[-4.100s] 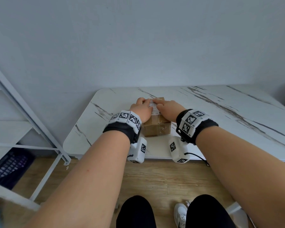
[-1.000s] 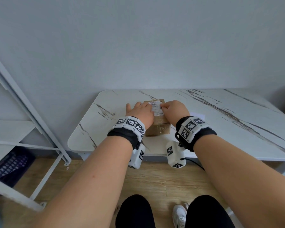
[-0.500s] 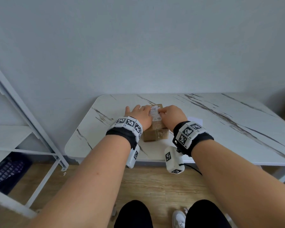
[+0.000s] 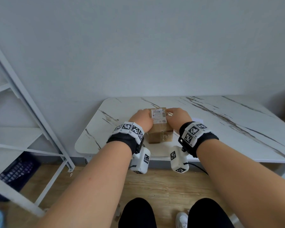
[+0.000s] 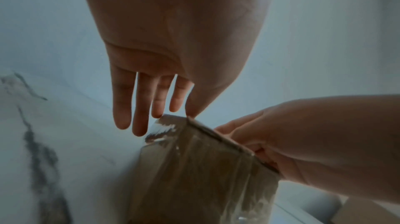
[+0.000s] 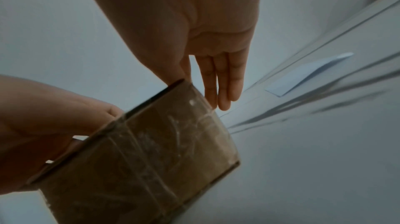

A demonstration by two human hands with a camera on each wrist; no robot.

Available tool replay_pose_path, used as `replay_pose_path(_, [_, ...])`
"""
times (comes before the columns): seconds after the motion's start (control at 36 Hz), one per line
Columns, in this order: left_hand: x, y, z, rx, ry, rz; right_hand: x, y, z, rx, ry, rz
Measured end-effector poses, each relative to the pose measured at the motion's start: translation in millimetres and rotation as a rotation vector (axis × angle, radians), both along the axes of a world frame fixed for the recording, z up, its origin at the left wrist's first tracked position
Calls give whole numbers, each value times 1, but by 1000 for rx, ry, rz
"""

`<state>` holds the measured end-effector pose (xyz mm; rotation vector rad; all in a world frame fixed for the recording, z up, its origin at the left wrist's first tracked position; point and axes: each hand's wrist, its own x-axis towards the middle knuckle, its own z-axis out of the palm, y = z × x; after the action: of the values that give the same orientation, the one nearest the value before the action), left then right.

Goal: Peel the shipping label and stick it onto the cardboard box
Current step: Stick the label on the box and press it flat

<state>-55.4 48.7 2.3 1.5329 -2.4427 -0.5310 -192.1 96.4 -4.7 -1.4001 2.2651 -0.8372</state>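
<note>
A small brown cardboard box (image 4: 160, 134), wrapped in clear tape, stands near the front of the marble table (image 4: 229, 132). The white shipping label (image 4: 159, 116) lies flat on its top. My left hand (image 4: 141, 120) rests on the box's left side; in the left wrist view its fingers (image 5: 138, 111) are straight and the thumb touches the top edge of the box (image 5: 194, 167). My right hand (image 4: 178, 118) mirrors it on the right side, with straight fingers (image 6: 225, 87) beside the box (image 6: 151, 150) and its thumb at the top edge.
A white backing sheet (image 4: 198, 120) lies on the table just right of my right hand, seen also as the backing sheet (image 6: 307, 73) in the right wrist view. A white metal rack (image 4: 31, 112) stands to the left, a wall behind the table.
Both hands have slid apart from the middle of the label towards the box's sides, so most of the label now shows. The box stays put.
</note>
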Motion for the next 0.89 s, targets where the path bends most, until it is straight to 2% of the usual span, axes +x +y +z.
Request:
replay_pose_path(0.17, [-6,14,0,30,62,3,-6,7,0,14,72,-71])
replay_pose_path(0.33, [-19,18,-6,-34,53,-3,-16,15,0,11,29,-74])
replay_pose_path(0.44, [-30,13,-7,19,63,-58,-24,17,1,-3,21,-61])
replay_pose_path(0.61, [-46,5,-7,57,-7,-129,-35,10,0,18,67,-21])
replay_pose_path(0.89, [-54,-8,-4,65,-37,-124,-39,-10,-4,49,86,-30])
